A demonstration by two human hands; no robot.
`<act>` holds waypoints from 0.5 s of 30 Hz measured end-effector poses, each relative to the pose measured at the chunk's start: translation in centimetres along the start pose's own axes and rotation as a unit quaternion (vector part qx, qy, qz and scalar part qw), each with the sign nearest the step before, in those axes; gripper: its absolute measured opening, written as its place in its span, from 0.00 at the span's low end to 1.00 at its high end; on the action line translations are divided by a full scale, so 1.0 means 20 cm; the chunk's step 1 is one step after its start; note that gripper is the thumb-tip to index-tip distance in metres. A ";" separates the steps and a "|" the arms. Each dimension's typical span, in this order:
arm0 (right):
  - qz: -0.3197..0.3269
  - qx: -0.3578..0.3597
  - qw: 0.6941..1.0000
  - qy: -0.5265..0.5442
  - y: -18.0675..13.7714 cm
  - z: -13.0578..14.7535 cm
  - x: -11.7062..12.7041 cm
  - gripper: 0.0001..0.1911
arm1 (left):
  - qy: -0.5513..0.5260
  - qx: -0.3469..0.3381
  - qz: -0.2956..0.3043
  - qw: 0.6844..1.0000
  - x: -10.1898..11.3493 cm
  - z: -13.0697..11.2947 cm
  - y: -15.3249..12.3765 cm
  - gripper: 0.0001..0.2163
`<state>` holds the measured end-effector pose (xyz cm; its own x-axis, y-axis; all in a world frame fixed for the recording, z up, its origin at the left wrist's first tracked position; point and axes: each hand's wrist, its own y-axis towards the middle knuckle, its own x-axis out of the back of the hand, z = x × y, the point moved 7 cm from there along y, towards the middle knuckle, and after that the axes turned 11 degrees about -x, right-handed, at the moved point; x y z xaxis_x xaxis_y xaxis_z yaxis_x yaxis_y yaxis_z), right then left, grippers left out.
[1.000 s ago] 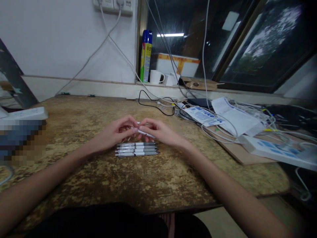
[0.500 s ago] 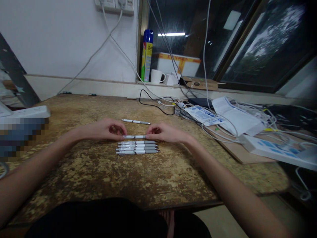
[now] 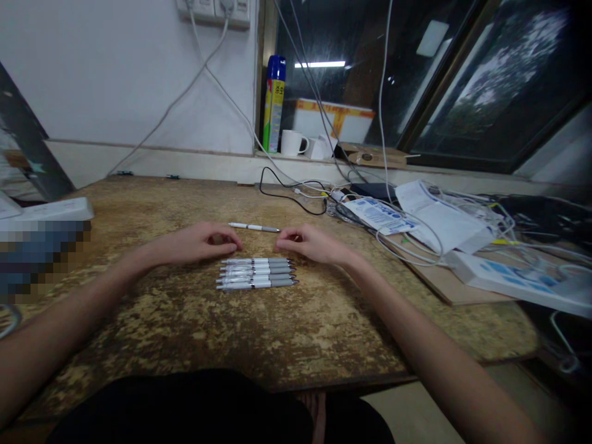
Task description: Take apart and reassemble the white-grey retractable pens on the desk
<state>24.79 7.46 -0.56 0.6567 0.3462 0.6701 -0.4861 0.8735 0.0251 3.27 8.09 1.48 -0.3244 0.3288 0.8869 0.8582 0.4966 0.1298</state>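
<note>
Several white and grey pens (image 3: pixel 259 274) lie side by side in a stack of rows on the worn wooden table (image 3: pixel 222 339), their clear ends to the left and tips to the right. Beyond them a lone white and grey pen (image 3: pixel 254 227) rests crosswise. My left hand (image 3: pixel 206 242) hovers left between the row and the lone pen, fingers curved, thumb and index slightly apart, holding nothing. Opposite it, my right hand (image 3: pixel 308 243) is close to the lone pen's tip, fingers bent and loosely parted, also without anything in it.
To the right, papers (image 3: pixel 439 216) and tangled white cables lie around a brown board and a white box (image 3: pixel 518 280). A black cable (image 3: pixel 289 197) curls near the back edge. On the sill stand a spray can (image 3: pixel 274 105) and a white mug (image 3: pixel 292 143).
Both hands have let go of a pen, which now lies at the far side of the row. They have lifted slightly away from it, toward the lone pen.
</note>
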 end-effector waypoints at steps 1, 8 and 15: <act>-0.012 -0.004 1.000 -0.015 0.01 -0.02 0.01 0.16 | 0.048 -0.003 -0.037 0.998 0.02 0.01 0.00 0.16; -0.135 -0.036 0.989 -0.048 0.04 -0.12 0.09 0.11 | 0.184 0.009 -0.133 0.974 0.00 0.10 -0.01 0.20; -0.207 -0.049 0.975 -0.061 0.03 -0.14 0.11 0.11 | 0.175 0.041 -0.147 0.973 0.00 0.16 -0.02 0.21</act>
<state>27.48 9.63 -1.17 0.7082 -0.0812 0.7013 -0.1329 0.9602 0.2455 1.61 10.48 0.00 -0.3835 -0.1249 0.9150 0.7093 0.5947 0.3785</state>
